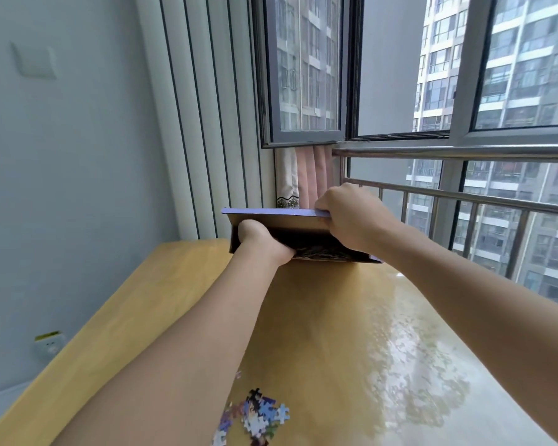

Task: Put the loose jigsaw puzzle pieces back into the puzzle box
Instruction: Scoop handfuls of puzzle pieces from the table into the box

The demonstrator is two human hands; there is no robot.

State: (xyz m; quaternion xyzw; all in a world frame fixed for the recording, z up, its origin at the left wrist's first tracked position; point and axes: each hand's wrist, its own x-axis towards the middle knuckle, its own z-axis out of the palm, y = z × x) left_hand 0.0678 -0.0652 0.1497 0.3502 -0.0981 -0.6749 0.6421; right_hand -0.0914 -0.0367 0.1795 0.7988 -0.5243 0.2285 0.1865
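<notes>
A purple puzzle box sits at the far end of the wooden table, its lid raised so the dark inside with pieces shows. My left hand reaches into the opening, fingers hidden inside the box. My right hand grips the lid's right edge, fingers curled over it. A small heap of loose blue, white and dark jigsaw pieces lies on the table near me, partly under my left forearm.
A metal railing and windows run along the table's right side. A pink curtain hangs behind the box. The wall on the left carries a socket below table height.
</notes>
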